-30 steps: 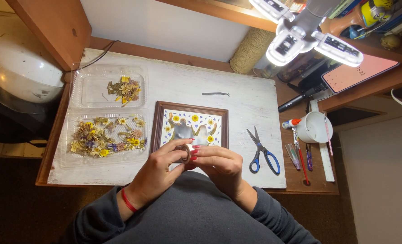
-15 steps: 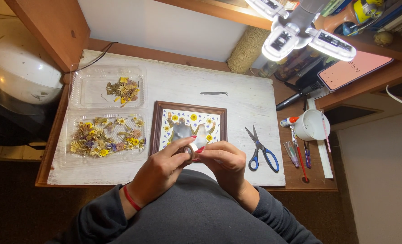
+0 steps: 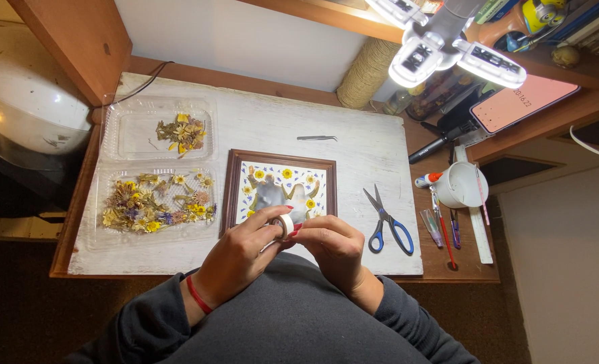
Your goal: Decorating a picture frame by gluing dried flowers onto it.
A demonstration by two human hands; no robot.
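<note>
Both hands, left hand (image 3: 240, 255) and right hand (image 3: 333, 248), pinch a small white tape roll (image 3: 285, 224) between fingertips, above the near edge of a brown wooden picture frame (image 3: 233, 182) holding pressed yellow flowers; blue-handled scissors (image 3: 388, 222) lie right.

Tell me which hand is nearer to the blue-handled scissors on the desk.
Right. The right hand is just left of the blue-handled scissors, not touching them. The left hand is farther left, beyond the small tape roll both hands hold.
</note>
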